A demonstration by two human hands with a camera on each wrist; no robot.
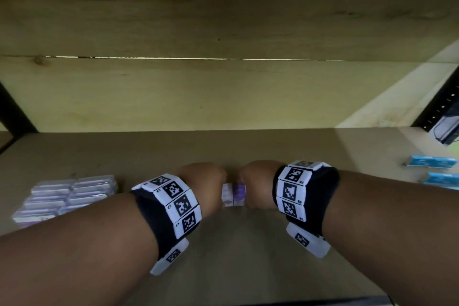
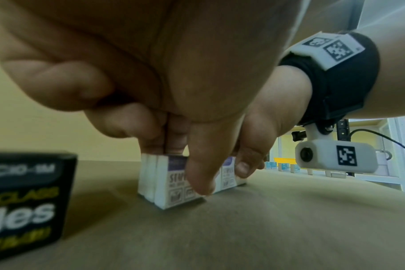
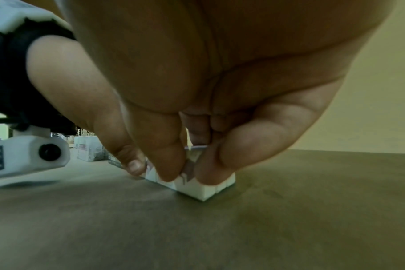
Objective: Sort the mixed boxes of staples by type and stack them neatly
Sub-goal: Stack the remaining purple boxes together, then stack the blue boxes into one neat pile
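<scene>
The white-and-purple boxes [image 1: 234,195] stand on edge, side by side, on the surface [image 1: 248,256] between both hands. The left hand [image 1: 201,184] pinches the row from its left end, thumb [image 2: 201,175] across the printed face; the right hand [image 1: 258,182] pinches the right end, fingers curled over the top. A sorted purple stack [image 1: 67,196] lies well to the left, blue boxes [image 1: 432,161] well to the right near the surface edge, and a black box [image 2: 23,201] sits near the left hand. Bare surface lies before and behind the row, up to the wooden back panel [image 1: 223,94].
</scene>
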